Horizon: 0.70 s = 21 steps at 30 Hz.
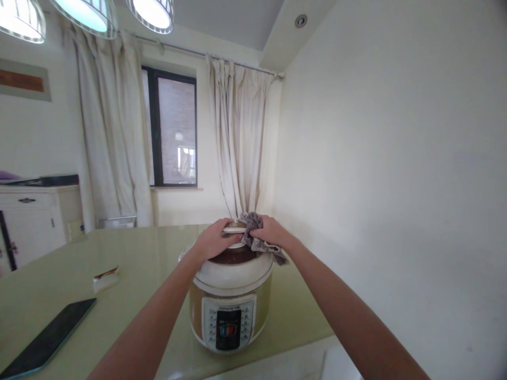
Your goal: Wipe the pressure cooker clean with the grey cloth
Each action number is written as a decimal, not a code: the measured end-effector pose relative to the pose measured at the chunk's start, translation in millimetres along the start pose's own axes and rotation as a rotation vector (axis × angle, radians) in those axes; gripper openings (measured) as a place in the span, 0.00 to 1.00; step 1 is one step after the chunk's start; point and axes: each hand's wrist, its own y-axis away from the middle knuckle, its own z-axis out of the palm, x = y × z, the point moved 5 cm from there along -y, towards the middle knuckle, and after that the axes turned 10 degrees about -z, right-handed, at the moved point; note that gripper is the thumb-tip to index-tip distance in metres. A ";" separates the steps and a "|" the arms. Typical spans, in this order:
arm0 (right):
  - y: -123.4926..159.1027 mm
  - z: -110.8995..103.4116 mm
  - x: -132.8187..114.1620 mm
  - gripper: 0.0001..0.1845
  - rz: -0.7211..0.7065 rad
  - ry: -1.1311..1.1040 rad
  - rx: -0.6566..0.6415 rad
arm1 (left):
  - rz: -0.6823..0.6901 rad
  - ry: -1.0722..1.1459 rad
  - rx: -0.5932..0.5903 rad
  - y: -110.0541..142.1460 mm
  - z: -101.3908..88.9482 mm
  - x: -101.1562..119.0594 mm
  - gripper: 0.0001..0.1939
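A white and gold electric pressure cooker (233, 285) stands on the pale green tabletop, its button panel facing me. My left hand (216, 240) grips the handle (234, 230) on top of the cooker's lid, thumb on the near side. In my right hand (271, 232) is a bunched grey patterned cloth (255, 227), pressed against the right side of the lid handle. Part of the cloth hangs down over the lid's right rim. The far side of the handle is hidden behind my fingers.
The green table (138, 248) reaches to the curtains and right wall. A dark flat tablet-like slab (49, 335) and a small white and brown item (106, 277) lie to the left. A white cabinet (35, 211) stands further back left. Lamps (85, 16) hang overhead.
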 end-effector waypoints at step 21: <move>56.9 -2.0 -21.5 0.16 -0.141 -0.030 0.161 | -0.029 0.091 -0.009 -2.6 1.0 -3.4 0.31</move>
